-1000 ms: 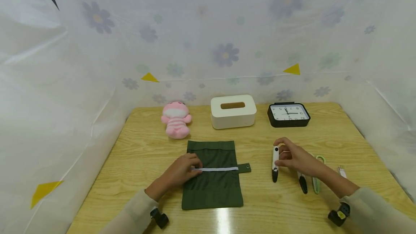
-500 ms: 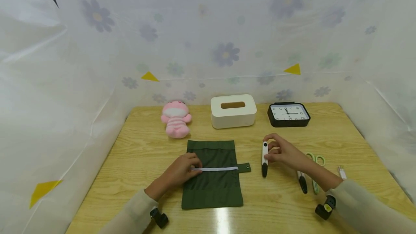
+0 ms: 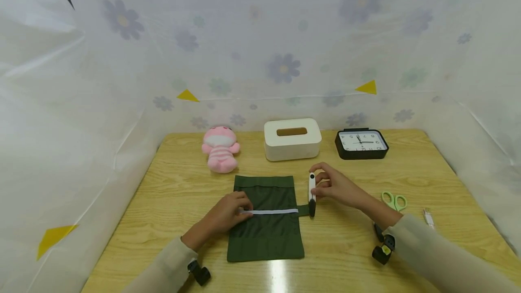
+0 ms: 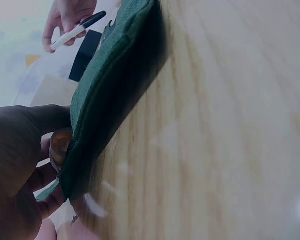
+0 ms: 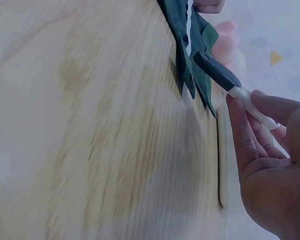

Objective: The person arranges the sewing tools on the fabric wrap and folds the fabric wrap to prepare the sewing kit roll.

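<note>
A dark green fabric roll [image 3: 266,236] lies spread on the table, a white elastic strip [image 3: 277,212] running across its middle and a snap tab [image 3: 303,210] at its right side. My left hand [image 3: 228,214] pinches the roll's left edge by the strip; the left wrist view shows fingers on both sides of the raised cloth [image 4: 102,75]. In my right hand [image 3: 335,188], thumb and fingers hold a white marker [image 3: 312,185] by its white end. Its black cap [image 5: 217,72] points toward the front and overlaps the tab in the head view.
Green-handled scissors [image 3: 394,201] and a white USB plug [image 3: 428,217] lie at the right. A second black-ended marker [image 3: 378,232] is mostly covered by my right forearm. Along the back stand a pink plush toy [image 3: 221,150], a white tissue box [image 3: 292,150] and a black clock [image 3: 362,153].
My right hand has carried the marker leftward from near the scissors to the roll's tab, uncovering more of the scissors. My left hand has stayed on the roll's edge.
</note>
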### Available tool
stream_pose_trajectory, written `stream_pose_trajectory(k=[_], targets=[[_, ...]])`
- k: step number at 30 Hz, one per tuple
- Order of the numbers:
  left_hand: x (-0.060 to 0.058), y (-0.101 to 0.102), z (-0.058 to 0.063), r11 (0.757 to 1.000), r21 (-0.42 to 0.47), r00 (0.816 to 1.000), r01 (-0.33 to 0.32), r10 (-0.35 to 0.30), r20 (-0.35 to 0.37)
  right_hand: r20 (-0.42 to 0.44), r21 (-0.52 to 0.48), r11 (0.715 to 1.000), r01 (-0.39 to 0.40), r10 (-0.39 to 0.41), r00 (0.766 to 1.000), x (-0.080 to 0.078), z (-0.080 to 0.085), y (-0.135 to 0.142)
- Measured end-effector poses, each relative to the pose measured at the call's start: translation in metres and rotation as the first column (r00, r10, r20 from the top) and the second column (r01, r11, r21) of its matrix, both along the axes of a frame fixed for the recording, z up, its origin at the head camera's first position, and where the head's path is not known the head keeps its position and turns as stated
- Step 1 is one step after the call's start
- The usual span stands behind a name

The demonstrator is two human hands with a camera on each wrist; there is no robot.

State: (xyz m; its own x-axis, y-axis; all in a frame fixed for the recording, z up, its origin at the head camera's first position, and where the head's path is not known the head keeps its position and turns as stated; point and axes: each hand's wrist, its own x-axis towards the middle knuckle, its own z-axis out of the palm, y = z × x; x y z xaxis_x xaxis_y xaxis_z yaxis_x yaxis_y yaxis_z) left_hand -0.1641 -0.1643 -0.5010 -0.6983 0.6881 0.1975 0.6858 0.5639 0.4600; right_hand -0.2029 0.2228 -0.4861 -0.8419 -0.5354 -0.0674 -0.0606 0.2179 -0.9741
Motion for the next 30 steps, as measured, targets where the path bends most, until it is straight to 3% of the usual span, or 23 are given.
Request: stream_pose_trajectory(k=[15, 22, 30], targets=[[-0.001, 0.000, -0.002, 1.000, 0.004, 1.000, 0.005, -0.005, -0.007, -0.016, -0.081, 0.997, 0.005, -0.006, 1.000, -0.018, -0.003, -0.069], [-0.001, -0.001, -0.005, 1.000, -0.001, 1.000, -0.006, 0.006, -0.001, 0.015, -0.145, 0.989, 0.043, -0.041, 0.999, -0.023, -0.010, -0.103], [-0.001, 0.000, -0.002, 1.000, 0.001, 1.000, -0.012, 0.012, -0.006, -0.037, -0.145, 0.985, 0.095, -0.101, 0.994, -0.024, -0.019, -0.134]])
